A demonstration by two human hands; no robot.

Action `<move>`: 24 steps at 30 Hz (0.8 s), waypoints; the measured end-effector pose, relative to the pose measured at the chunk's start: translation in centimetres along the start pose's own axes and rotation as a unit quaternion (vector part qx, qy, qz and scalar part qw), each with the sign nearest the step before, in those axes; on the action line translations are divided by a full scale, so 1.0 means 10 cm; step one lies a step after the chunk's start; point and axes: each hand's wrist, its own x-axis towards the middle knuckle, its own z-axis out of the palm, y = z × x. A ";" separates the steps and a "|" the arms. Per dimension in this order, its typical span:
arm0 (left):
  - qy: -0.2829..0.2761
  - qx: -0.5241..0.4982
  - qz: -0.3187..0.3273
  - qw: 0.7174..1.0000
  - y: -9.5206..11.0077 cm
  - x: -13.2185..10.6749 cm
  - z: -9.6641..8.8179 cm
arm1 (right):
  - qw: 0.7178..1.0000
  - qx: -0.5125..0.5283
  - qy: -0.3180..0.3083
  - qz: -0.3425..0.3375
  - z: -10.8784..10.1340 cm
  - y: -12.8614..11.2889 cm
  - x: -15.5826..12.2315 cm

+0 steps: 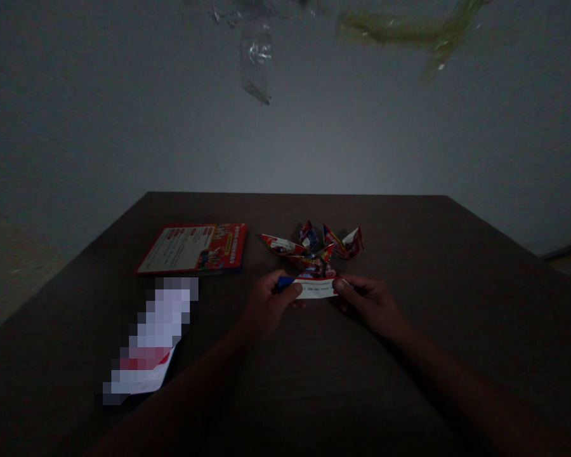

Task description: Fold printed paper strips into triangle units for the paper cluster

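From the head camera we see our left hand [266, 304] and right hand [368, 301] low over the dark table [457, 304], each pinching one end of a folded paper strip [316, 289] between thumb and fingers, so the strip spans the gap between them just above the tabletop. Just beyond the strip lies a cluster of small folded paper pieces [314, 244]. A red printed leaflet [195, 247] sits flat to the left, with a blurred paper [150, 343] nearer us on the left.

The dark table [457, 304] is bare to the right, but folded paper boats [314, 244] sit ahead and a red booklet [195, 247] lies left.
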 end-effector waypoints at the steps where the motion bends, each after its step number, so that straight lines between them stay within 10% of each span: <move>1: -0.001 0.004 -0.001 1.000 0.00 0.00 0.00 | 1.000 -0.007 -0.002 -0.006 0.00 0.00 0.00; 24: -0.032 -0.011 -0.011 0.999 -0.03 0.02 0.01 | 0.999 -0.022 -0.044 -0.011 -0.03 -0.02 0.00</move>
